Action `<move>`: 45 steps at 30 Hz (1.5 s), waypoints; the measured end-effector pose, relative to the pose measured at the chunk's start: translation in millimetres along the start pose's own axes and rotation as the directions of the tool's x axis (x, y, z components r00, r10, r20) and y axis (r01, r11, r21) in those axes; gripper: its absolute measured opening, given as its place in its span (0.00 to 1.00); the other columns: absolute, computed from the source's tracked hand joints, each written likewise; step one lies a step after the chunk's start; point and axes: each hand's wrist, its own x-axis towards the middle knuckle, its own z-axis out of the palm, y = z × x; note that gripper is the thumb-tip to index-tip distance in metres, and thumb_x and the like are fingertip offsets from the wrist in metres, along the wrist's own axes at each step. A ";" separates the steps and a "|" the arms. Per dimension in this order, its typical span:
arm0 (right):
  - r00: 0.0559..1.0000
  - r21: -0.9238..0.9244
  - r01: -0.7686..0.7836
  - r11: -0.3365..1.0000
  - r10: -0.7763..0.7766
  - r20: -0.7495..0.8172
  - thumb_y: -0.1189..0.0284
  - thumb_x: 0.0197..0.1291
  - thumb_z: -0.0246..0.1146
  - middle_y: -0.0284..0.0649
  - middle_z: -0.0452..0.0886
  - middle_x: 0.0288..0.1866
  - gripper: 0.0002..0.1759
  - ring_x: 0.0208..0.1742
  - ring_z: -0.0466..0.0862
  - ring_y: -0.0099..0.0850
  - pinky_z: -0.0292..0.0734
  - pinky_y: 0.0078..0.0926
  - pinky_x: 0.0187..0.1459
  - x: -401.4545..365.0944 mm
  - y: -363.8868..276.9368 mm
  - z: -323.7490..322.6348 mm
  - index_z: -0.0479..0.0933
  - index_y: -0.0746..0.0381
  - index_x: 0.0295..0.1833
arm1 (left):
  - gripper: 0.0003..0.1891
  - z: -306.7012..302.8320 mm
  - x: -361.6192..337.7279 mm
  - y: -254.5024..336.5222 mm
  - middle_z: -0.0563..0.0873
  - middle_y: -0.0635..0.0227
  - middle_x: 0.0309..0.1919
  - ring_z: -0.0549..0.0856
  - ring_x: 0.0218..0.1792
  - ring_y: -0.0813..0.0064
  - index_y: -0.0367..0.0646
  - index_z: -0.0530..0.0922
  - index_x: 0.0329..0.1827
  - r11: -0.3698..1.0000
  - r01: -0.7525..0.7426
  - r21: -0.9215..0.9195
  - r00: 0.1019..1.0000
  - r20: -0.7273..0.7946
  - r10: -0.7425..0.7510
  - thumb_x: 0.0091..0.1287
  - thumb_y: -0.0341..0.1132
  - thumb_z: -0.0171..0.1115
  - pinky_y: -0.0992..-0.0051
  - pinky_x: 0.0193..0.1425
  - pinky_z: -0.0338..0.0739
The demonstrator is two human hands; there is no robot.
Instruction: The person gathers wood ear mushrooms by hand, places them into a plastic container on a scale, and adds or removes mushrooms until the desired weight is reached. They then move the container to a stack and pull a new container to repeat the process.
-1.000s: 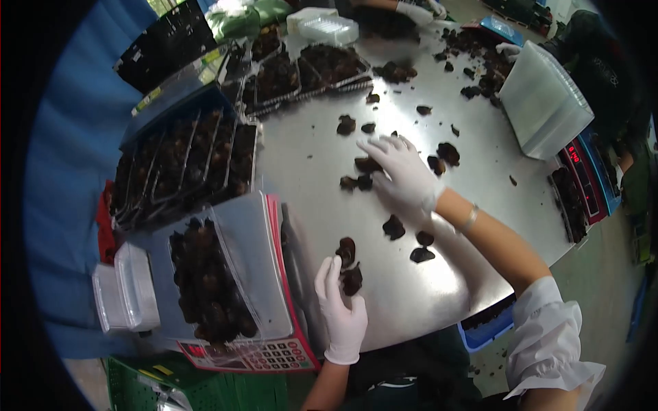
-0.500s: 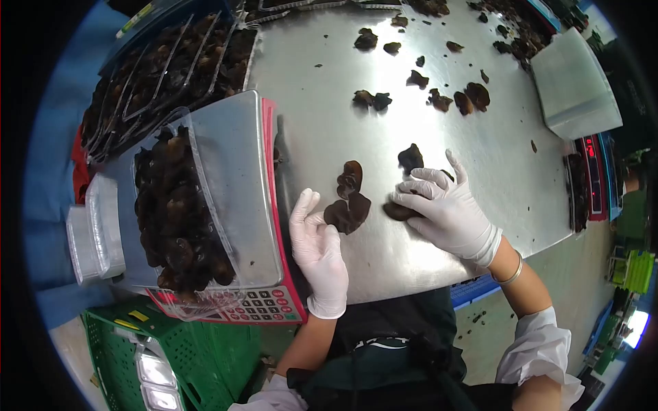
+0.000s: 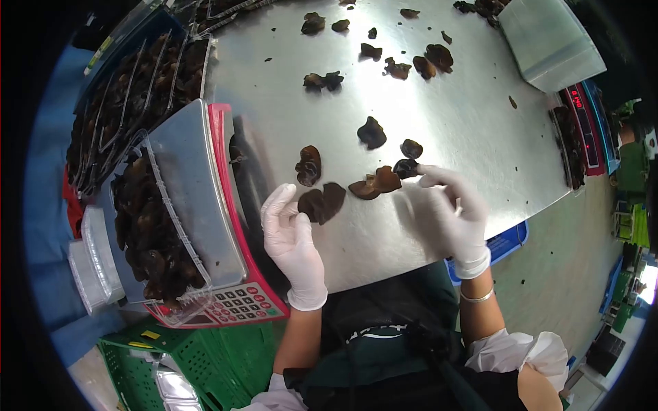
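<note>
My left hand (image 3: 295, 246), in a white glove, rests beside the pink-edged scale with fingers loosely curved and apart. Its fingertips are right at the edge of a dark wood ear mushroom piece (image 3: 322, 203). A second folded piece (image 3: 309, 166) lies just beyond. My right hand (image 3: 456, 216), also gloved and partly blurred, has its fingers apart over the table's near side. One fingertip comes close to a small dark piece (image 3: 406, 168). To its left lies a brown wood ear piece (image 3: 375, 183), while another dark piece (image 3: 371, 133) sits farther up the steel table (image 3: 356, 257).
At left, the scale (image 3: 236, 205) carries a clear tray of wood ears (image 3: 147, 229). Behind it are more filled trays (image 3: 137, 89). A translucent box (image 3: 550, 42) and another scale (image 3: 582, 120) stand at right. Green crates (image 3: 226, 359) are below.
The view has shifted, so the table items appear farther left and higher. My right hand has drawn back from the wood ear pieces it was covering, which now show. The left hand stays beside its piece.
</note>
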 end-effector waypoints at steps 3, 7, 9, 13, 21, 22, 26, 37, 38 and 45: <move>0.906 -0.158 0.422 0.893 -0.422 0.037 0.82 0.57 0.65 0.43 0.84 0.56 0.25 0.41 0.84 0.38 0.80 0.31 0.44 9.2 -1.7 31.6 0.79 0.59 0.63 | 0.24 -1.7 1.3 -2.7 0.80 0.61 0.60 0.82 0.55 0.75 0.32 0.72 0.67 0.996 -0.004 -0.094 1.000 -0.025 0.002 0.67 0.14 0.48 0.72 0.66 0.77; 0.860 -0.438 0.511 0.740 -0.442 0.256 0.76 0.54 0.68 0.40 0.84 0.51 0.25 0.42 0.83 0.42 0.80 0.34 0.45 24.2 -3.0 47.5 0.81 0.57 0.60 | 0.24 -5.1 1.3 -3.1 0.80 0.61 0.61 0.82 0.56 0.74 0.33 0.73 0.66 0.993 0.015 -0.121 0.999 -0.031 -0.018 0.67 0.14 0.48 0.72 0.66 0.76; 0.869 -0.318 0.494 0.809 -0.453 0.200 0.77 0.55 0.68 0.39 0.84 0.49 0.24 0.39 0.81 0.38 0.79 0.31 0.43 26.8 3.2 45.8 0.81 0.57 0.60 | 0.23 -4.7 1.4 -1.3 0.76 0.60 0.64 0.79 0.62 0.73 0.34 0.78 0.59 0.979 0.044 -0.200 0.997 -0.058 -0.057 0.62 0.11 0.49 0.71 0.70 0.72; 0.988 0.391 -0.142 0.910 0.109 0.106 0.79 0.62 0.62 0.31 0.83 0.47 0.21 0.39 0.77 0.20 0.73 0.19 0.40 8.7 -9.0 13.6 0.79 0.61 0.62 | 0.22 -6.7 0.6 -0.1 0.76 0.60 0.64 0.78 0.62 0.72 0.34 0.78 0.58 0.968 0.066 -0.243 0.995 -0.053 -0.081 0.62 0.11 0.49 0.71 0.70 0.72; 0.953 0.781 -0.040 -0.623 -0.259 -0.157 0.51 0.80 0.42 0.27 0.85 0.44 0.25 0.24 0.67 0.20 0.63 0.22 0.26 -21.1 66.5 -84.7 0.74 0.52 0.69 | 0.23 -4.2 0.5 -0.9 0.76 0.60 0.65 0.81 0.59 0.73 0.34 0.75 0.63 0.990 -0.010 -0.144 0.999 -0.039 0.005 0.64 0.14 0.49 0.70 0.67 0.75; 0.969 0.841 -0.071 -0.536 -0.237 -0.069 0.52 0.80 0.42 0.29 0.85 0.44 0.26 0.24 0.67 0.19 0.62 0.20 0.26 -24.9 66.2 -82.2 0.74 0.54 0.68 | 0.22 -3.4 0.1 -0.3 0.76 0.60 0.65 0.80 0.59 0.72 0.34 0.76 0.62 0.992 -0.039 -0.119 0.999 -0.028 0.036 0.64 0.14 0.50 0.70 0.67 0.75; 0.979 0.956 -0.153 0.249 -0.091 0.180 0.49 0.79 0.44 0.36 0.83 0.39 0.30 0.27 0.70 0.22 0.67 0.22 0.32 -26.2 45.1 -47.9 0.74 0.62 0.66 | 0.21 -0.6 -3.9 8.0 0.76 0.60 0.64 0.80 0.58 0.71 0.34 0.78 0.59 0.990 -0.144 0.003 0.989 -0.029 0.144 0.63 0.13 0.51 0.71 0.66 0.74; 0.898 0.546 -0.318 0.775 0.062 0.435 0.68 0.69 0.67 0.29 0.74 0.44 0.27 0.44 0.73 0.16 0.73 0.16 0.48 -32.2 2.2 31.9 0.71 0.62 0.70 | 0.22 31.1 -49.7 23.3 0.83 0.55 0.52 0.87 0.44 0.62 0.40 0.81 0.57 0.694 -0.712 0.107 0.674 0.381 0.633 0.57 0.17 0.67 0.70 0.41 0.84; 0.900 0.572 -0.326 0.753 0.062 0.431 0.69 0.69 0.67 0.29 0.73 0.43 0.27 0.43 0.72 0.16 0.73 0.16 0.47 -33.6 3.6 32.4 0.71 0.62 0.70 | 0.22 29.4 -51.6 23.5 0.83 0.55 0.52 0.87 0.44 0.62 0.40 0.81 0.57 0.693 -0.713 0.106 0.672 0.384 0.633 0.57 0.17 0.67 0.70 0.41 0.84; 0.902 0.790 -0.431 0.436 0.223 0.370 0.67 0.76 0.54 0.39 0.81 0.54 0.19 0.45 0.85 0.26 0.82 0.24 0.49 -47.3 13.7 -5.9 0.72 0.64 0.66 | 0.20 24.9 -56.3 32.4 0.88 0.57 0.41 0.89 0.35 0.65 0.39 0.82 0.51 0.786 -0.614 -0.074 0.633 0.550 0.546 0.55 0.17 0.60 0.70 0.39 0.85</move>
